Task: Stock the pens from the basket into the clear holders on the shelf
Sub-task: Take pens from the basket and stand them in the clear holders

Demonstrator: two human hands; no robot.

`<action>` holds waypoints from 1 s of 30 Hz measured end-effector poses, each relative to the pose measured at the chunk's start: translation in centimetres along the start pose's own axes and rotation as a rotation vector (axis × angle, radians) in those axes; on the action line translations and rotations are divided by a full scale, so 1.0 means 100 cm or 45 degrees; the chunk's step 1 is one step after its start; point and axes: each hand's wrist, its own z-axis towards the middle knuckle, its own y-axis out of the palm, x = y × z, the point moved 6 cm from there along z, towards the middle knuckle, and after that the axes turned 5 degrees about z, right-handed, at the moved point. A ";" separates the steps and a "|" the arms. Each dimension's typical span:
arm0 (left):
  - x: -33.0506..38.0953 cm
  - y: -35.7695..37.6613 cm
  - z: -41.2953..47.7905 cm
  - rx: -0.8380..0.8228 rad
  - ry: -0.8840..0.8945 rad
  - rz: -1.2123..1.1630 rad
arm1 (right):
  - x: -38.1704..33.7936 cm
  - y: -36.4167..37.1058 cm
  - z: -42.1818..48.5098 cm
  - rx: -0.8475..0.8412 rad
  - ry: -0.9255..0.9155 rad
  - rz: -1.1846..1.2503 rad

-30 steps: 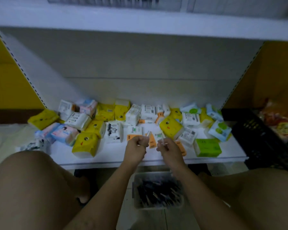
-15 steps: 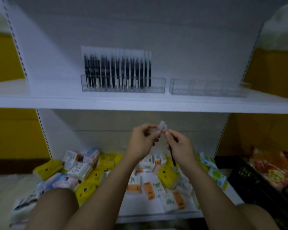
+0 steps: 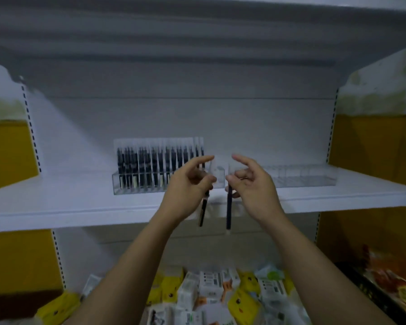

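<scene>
Just under the fingers [image 3: 230, 178], two pens [image 3: 229, 208]

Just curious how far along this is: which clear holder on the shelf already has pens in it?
The left holder, lined with dark pens; the right holder looks empty.

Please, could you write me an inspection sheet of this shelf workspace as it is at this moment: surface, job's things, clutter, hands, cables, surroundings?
Surface: white shelf; both holders stand on it, toward the back.
Job's things: left clear holder nearly full of dark pens; right clear holder looks empty; basket not in view.
Clutter: small packets heaped below the shelf.
Hands: left hand pinches left pen; right hand pinches right pen; both pens hang downward in front of the shelf edge.
Cables: nothing seen.
Surroundings: yellow side panels; black crate with snack bags at lower right.
</scene>
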 end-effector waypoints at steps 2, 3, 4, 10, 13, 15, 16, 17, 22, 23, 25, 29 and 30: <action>0.007 -0.009 0.017 0.040 0.033 0.032 | -0.009 0.003 0.017 -0.012 -0.068 -0.005; 0.011 -0.015 0.026 0.071 0.053 0.055 | -0.014 0.005 0.026 -0.017 -0.099 -0.015; 0.014 -0.020 0.035 0.102 0.072 0.072 | -0.018 0.007 0.034 -0.022 -0.122 -0.019; 0.018 -0.045 0.089 0.184 0.129 0.150 | -0.027 0.012 0.087 0.034 -0.243 -0.027; 0.017 -0.050 0.113 0.221 0.181 0.254 | -0.025 0.014 0.112 0.114 -0.297 -0.034; 0.015 -0.048 0.128 0.227 0.202 0.299 | -0.023 0.018 0.128 0.144 -0.328 -0.078; 0.013 -0.047 0.136 0.236 0.213 0.328 | -0.021 0.021 0.136 0.146 -0.339 -0.108; 0.011 -0.046 0.142 0.248 0.222 0.360 | -0.019 0.025 0.143 0.141 -0.342 -0.141; -0.007 -0.042 0.162 0.248 0.238 0.444 | 0.002 0.038 0.164 0.119 -0.302 -0.208; -0.011 -0.041 0.164 0.248 0.241 0.455 | 0.007 0.039 0.166 0.119 -0.293 -0.211; -0.018 -0.040 0.166 0.255 0.241 0.468 | 0.015 0.040 0.170 0.116 -0.287 -0.223; -0.033 -0.036 0.166 0.241 0.215 0.553 | 0.024 0.041 0.171 0.085 -0.304 -0.308; -0.035 -0.034 0.166 0.231 0.208 0.592 | 0.027 0.042 0.170 0.070 -0.301 -0.340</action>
